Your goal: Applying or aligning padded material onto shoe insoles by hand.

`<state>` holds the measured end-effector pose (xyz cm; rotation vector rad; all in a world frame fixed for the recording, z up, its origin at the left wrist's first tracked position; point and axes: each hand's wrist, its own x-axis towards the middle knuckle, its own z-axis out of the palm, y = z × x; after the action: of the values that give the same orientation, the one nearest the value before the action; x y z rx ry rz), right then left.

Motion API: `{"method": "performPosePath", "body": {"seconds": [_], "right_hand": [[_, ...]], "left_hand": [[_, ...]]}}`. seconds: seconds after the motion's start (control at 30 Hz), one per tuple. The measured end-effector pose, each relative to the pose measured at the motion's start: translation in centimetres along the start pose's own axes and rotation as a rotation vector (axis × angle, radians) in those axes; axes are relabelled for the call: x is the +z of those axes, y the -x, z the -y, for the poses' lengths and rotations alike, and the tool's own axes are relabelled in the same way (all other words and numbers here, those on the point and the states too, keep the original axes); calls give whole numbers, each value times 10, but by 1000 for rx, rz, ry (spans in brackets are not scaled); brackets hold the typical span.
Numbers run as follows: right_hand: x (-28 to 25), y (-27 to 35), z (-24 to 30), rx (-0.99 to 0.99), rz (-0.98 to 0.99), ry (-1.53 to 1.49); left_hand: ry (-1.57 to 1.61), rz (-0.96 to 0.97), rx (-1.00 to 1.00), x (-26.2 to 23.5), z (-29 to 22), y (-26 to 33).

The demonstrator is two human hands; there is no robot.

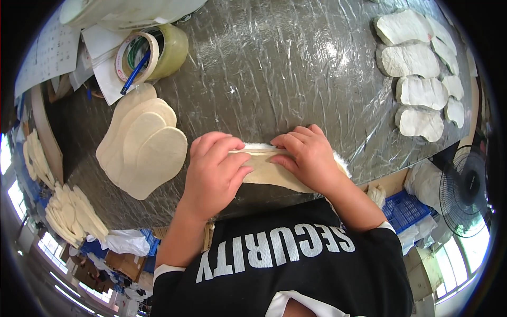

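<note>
1. At the centre of the frame, a beige piece (272,171) with a fluffy white edge lies over the near side of the grey, plastic-covered table (290,79).
2. Left of centre, the left hand (214,169) pinches the piece's upper edge between thumb and curled fingers.
3. Right of centre, the right hand (309,156) grips the same edge likewise, its fingertips apart from the left's.
4. Centre left, flat beige cutouts (156,158) overlap in a pile.
5. Upper left, a blue pen (136,73) leans in tape rolls (175,53).
6. Upper right, white pads (409,61) lie in rows.
</note>
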<state>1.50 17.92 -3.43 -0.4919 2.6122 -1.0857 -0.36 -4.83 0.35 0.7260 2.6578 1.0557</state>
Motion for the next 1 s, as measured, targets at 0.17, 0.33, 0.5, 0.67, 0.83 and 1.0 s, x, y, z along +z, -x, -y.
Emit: {"method": "performPosePath", "body": {"seconds": [0.17, 0.33, 0.5, 0.67, 0.83, 1.0], "right_hand": [[2, 0, -2, 4, -5, -3], [2, 2, 1, -42, 26, 66], [-7, 25, 17, -226, -241, -140], [9, 68, 34, 236, 203, -765], [34, 72, 38, 805, 144, -1321], [53, 71, 37, 779, -14, -1510]], "left_hand": [[-25, 171, -80, 6, 1, -11], [30, 197, -78, 9, 3, -10], [235, 190, -171, 13, 9, 1], [714, 16, -646, 21, 11, 24], [965, 63, -942, 25, 8, 34], [1250, 60, -1073, 26, 13, 43]]}}
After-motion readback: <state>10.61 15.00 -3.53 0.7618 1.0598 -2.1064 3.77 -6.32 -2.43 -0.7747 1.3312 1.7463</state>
